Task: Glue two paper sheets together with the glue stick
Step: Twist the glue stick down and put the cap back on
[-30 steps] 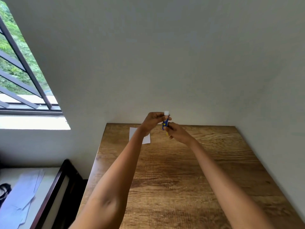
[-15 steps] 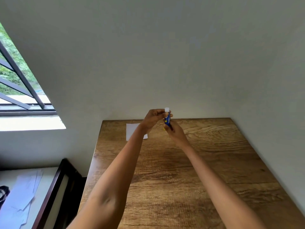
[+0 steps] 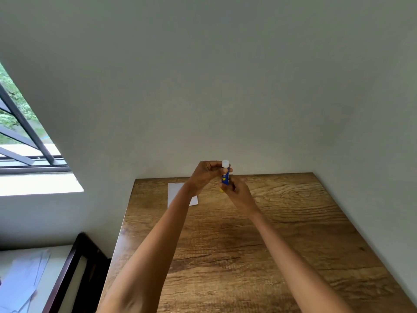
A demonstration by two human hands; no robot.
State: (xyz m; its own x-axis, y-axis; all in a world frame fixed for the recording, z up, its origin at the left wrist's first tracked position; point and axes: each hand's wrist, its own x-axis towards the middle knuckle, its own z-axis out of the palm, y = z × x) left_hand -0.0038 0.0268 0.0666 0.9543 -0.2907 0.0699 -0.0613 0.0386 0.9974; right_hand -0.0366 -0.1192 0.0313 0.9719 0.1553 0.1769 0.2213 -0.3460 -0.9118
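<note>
A blue glue stick (image 3: 225,177) with yellow marks stands upright in the air above the far end of the wooden table (image 3: 282,245). Its white tip points up. My left hand (image 3: 206,175) pinches the stick's upper part. My right hand (image 3: 239,195) grips its lower end from below. A white paper sheet (image 3: 174,193) lies flat at the table's far left, partly hidden behind my left forearm. I cannot tell whether it is one sheet or two.
A plain wall rises right behind the table and along its right side. A barred window (image 3: 24,136) is at the left. Below it stands a dark wooden frame (image 3: 74,267) beside a pale surface with loose papers (image 3: 20,283).
The hands and glue stick stay together and barely shift; the stick now stands a bit more upright. The camera view drifted slightly to the right.
</note>
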